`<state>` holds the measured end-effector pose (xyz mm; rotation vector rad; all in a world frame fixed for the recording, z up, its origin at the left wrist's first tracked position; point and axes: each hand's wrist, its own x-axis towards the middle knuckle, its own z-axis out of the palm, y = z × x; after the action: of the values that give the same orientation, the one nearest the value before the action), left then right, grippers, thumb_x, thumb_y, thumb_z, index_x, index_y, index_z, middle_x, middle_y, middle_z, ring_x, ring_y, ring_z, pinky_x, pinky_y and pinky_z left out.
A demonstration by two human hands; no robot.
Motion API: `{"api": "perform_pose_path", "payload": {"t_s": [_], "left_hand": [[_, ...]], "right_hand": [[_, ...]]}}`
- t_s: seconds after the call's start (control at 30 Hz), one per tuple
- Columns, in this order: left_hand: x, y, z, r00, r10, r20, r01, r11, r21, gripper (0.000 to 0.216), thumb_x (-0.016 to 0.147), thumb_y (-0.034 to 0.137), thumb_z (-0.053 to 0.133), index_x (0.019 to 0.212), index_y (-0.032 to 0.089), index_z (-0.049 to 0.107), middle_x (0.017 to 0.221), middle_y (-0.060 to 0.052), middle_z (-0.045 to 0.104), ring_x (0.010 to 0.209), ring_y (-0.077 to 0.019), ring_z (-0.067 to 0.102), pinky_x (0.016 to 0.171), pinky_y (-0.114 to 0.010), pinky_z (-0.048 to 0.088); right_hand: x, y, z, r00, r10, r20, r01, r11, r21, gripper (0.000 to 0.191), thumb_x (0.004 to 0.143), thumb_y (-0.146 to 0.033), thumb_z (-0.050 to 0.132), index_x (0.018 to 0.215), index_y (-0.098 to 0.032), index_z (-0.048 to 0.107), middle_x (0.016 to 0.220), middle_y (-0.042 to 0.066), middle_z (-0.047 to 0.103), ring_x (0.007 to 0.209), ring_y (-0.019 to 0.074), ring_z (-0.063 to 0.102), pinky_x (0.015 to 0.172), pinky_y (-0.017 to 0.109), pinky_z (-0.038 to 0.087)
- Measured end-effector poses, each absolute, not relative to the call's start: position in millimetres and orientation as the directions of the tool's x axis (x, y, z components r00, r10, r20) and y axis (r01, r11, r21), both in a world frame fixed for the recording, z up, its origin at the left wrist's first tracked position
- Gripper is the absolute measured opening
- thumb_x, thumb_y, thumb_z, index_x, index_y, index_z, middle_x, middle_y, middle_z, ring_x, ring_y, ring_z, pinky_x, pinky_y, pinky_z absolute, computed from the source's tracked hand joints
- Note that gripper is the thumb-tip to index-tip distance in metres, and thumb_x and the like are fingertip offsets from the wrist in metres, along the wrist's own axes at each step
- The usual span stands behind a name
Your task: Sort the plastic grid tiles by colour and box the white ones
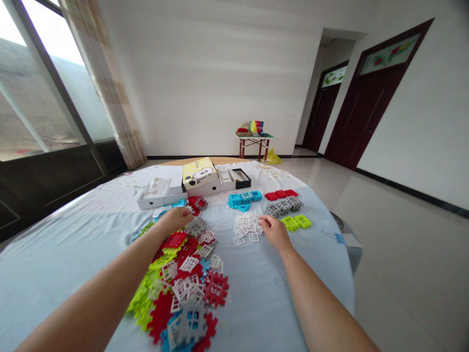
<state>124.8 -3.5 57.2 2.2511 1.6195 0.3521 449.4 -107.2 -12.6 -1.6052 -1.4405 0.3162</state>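
Observation:
A mixed heap of plastic building pieces in red (216,288), lime green (144,288), grey (188,322) and blue spreads along the left-centre of the table. Over its far end is my left hand (176,220), fingers curled together beside a grey piece (197,226); what they hold, if anything, is hidden. White window-frame pieces (246,226) form a small loose pile right of centre. At that pile's right edge my right hand (274,232) has its thumb and fingers pinched together, apparently on a white window-frame piece.
Beyond the white pile lie blue pieces (245,198), red pieces (281,194), grey pieces (284,207) and green pieces (296,223) in separate groups. A yellow-and-white box (201,178), white trays (152,195) and a black-edged box (241,179) stand at the back.

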Motion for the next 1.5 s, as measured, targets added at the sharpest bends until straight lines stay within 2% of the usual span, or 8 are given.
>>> {"api": "perform_pose_path", "payload": {"t_s": [0.2,0.4,0.53,0.7,0.93,1.07,1.23,1.5], "left_hand": [[129,-5,59,0.475,0.879,0.041,0.836,-0.465,0.292,0.05,0.069,0.049,0.046,0.107,0.02,0.057,0.104,-0.006,0.063,0.091,-0.0191,0.057,0.079,-0.027,0.04],[151,-20,58,0.378,0.925,-0.037,0.926,-0.378,0.004,0.063,0.066,0.062,0.044,0.11,0.019,0.057,0.11,-0.014,0.061,0.101,-0.0306,0.055,0.082,-0.041,0.04],[161,-24,55,0.387,0.922,0.001,0.92,-0.386,-0.07,0.059,0.066,0.054,0.047,0.11,0.018,0.057,0.114,-0.017,0.058,0.106,-0.0317,0.052,0.085,-0.043,0.039],[168,-18,63,0.392,0.919,0.039,0.92,-0.391,-0.025,0.063,0.065,0.046,0.048,0.122,0.018,0.049,0.116,-0.014,0.059,0.106,-0.031,0.053,0.085,-0.042,0.039],[231,-3,78,0.523,0.845,0.112,0.774,-0.526,0.353,0.069,0.064,0.046,0.055,0.126,0.018,0.043,0.109,-0.009,0.062,0.093,-0.0221,0.059,0.08,-0.03,0.043],[300,2,82,0.546,0.825,0.148,0.7,-0.546,0.461,0.069,0.062,0.044,0.06,0.122,0.014,0.047,0.108,-0.012,0.061,0.09,-0.0222,0.059,0.076,-0.03,0.044],[382,6,79,0.6,0.778,0.185,0.662,-0.613,0.431,0.068,0.064,0.043,0.062,0.123,0.013,0.045,0.108,-0.012,0.061,0.093,-0.0209,0.058,0.078,-0.028,0.044],[453,7,65,0.679,0.721,0.141,0.67,-0.686,0.285,0.063,0.062,0.042,0.063,0.117,0.016,0.048,0.11,-0.015,0.06,0.101,-0.0277,0.055,0.081,-0.034,0.042]], "right_hand": [[450,-107,-13,0.268,0.879,0.394,0.648,0.138,-0.749,0.026,0.078,-0.027,0.045,0.092,-0.019,0.065,0.08,0.004,0.07,0.074,0.0171,0.064,0.067,0.025,0.046],[449,-106,-11,0.275,0.87,0.409,0.658,0.14,-0.74,0.025,0.078,-0.025,0.046,0.091,-0.019,0.066,0.082,0.005,0.07,0.073,0.0169,0.063,0.066,0.024,0.046],[444,-108,-7,0.267,0.86,0.435,0.675,0.155,-0.721,0.023,0.077,-0.022,0.047,0.091,-0.019,0.067,0.082,0.004,0.07,0.075,0.0161,0.063,0.068,0.023,0.045],[439,-108,-1,0.239,0.863,0.446,0.712,0.156,-0.685,0.023,0.078,-0.02,0.048,0.091,-0.019,0.067,0.086,0.004,0.07,0.077,0.0151,0.063,0.07,0.022,0.044],[457,-114,3,0.276,0.905,0.324,0.798,-0.028,-0.602,0.022,0.08,-0.022,0.048,0.09,-0.022,0.067,0.083,0.004,0.07,0.078,0.0157,0.063,0.068,0.021,0.042],[467,-118,-6,0.304,0.899,0.315,0.782,-0.047,-0.621,0.022,0.081,-0.021,0.047,0.09,-0.021,0.066,0.081,0.003,0.07,0.076,0.0142,0.062,0.069,0.02,0.041],[470,-116,-7,0.254,0.897,0.361,0.743,0.058,-0.666,0.022,0.083,-0.022,0.045,0.092,-0.021,0.065,0.079,0.002,0.069,0.074,0.0129,0.062,0.069,0.019,0.042],[469,-112,-4,0.273,0.906,0.323,0.725,0.027,-0.688,0.02,0.081,-0.021,0.045,0.084,-0.021,0.065,0.074,0.001,0.068,0.067,0.0124,0.06,0.06,0.018,0.039]]}}
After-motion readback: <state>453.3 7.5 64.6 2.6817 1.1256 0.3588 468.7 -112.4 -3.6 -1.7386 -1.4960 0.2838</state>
